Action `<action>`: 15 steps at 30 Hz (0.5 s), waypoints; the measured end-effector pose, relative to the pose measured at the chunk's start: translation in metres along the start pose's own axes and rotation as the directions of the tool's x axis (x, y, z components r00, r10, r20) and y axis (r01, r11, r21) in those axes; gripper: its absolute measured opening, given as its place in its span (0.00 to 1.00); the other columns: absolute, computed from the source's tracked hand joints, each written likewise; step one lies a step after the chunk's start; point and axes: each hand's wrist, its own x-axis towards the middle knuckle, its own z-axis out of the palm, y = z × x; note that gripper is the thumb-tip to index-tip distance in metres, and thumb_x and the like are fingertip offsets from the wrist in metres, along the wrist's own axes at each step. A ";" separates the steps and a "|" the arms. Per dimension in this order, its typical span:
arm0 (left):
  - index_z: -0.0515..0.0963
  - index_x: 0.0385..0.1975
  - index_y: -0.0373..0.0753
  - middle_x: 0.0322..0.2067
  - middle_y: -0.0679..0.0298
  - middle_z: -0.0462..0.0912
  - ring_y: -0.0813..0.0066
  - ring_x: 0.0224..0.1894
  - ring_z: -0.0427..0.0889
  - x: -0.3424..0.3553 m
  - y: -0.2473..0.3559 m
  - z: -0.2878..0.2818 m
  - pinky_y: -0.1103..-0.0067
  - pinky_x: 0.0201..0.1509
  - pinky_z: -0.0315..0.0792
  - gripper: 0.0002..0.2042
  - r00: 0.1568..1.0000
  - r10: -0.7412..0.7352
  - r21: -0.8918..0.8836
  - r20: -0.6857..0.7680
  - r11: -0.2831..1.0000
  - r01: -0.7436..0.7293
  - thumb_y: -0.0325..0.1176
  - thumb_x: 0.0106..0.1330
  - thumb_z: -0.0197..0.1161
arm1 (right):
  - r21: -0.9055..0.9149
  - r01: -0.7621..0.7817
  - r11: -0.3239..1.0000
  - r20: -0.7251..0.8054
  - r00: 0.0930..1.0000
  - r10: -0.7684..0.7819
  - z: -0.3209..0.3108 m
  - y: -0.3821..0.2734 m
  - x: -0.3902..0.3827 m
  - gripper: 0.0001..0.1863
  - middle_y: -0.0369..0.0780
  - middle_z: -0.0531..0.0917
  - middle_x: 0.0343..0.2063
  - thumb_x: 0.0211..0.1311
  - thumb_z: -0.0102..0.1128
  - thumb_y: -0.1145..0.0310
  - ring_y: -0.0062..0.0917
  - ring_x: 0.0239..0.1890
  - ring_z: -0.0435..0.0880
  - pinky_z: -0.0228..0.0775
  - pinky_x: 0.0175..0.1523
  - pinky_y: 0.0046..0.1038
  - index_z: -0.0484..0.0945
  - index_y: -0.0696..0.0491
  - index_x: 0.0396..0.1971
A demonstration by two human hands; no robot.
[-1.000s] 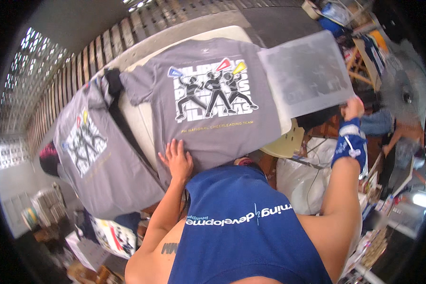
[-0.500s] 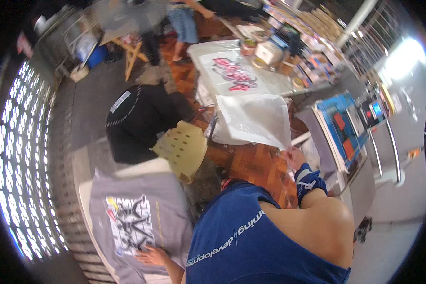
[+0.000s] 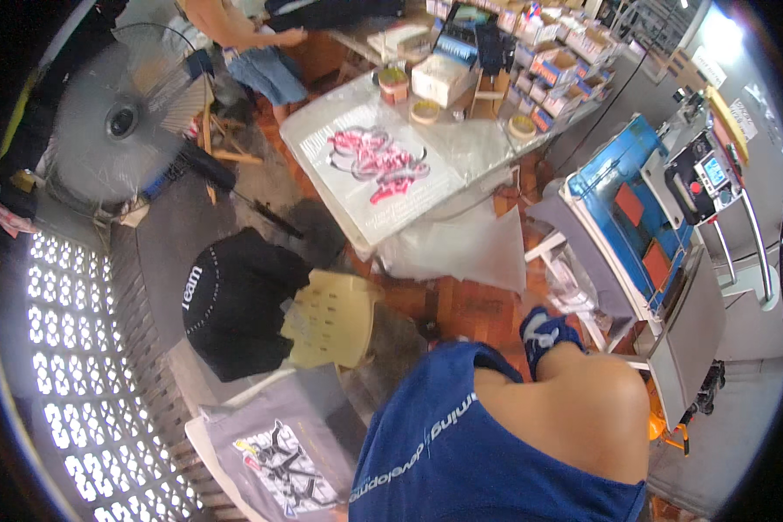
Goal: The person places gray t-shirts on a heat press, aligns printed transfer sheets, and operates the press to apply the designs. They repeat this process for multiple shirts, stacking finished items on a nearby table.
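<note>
My right hand [image 3: 529,301], blurred and partly hidden behind the blue sleeve cuff at my wrist, grips the corner of a translucent film sheet [image 3: 474,248]. The sheet hangs low beside a table, over the brown tiled floor. On that table lies a white film with a pink and black print [image 3: 383,161]. Of my left arm only a sliver of skin shows at the bottom edge, beside a grey shirt [image 3: 235,444] with a black, white and yellow print, spread on a pale board. The fingers of that hand are out of sight.
A heat press [image 3: 626,213] with a blue platen stands at right. A yellow plastic chair [image 3: 335,317] with a black garment [image 3: 239,300] over it is at left, near a standing fan [image 3: 122,122]. Tape rolls [image 3: 424,111] and boxes sit on the table [image 3: 309,170]. Another person stands far left.
The sheet has moved down off the table's edge with my right hand, uncovering the printed film. My left hand has left the shirt's print and dropped toward the bottom edge. The view has shifted.
</note>
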 end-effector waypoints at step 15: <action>0.70 0.65 0.34 0.59 0.46 0.76 0.58 0.59 0.76 0.006 0.026 -0.078 0.68 0.62 0.71 0.28 0.989 0.033 0.027 0.142 0.999 -0.038 0.43 0.69 0.57 | -0.010 0.514 0.858 0.497 0.747 -0.441 0.019 -0.162 0.165 0.29 0.50 0.86 0.47 0.70 0.48 0.47 0.47 0.52 0.84 0.75 0.56 0.46 0.80 0.57 0.53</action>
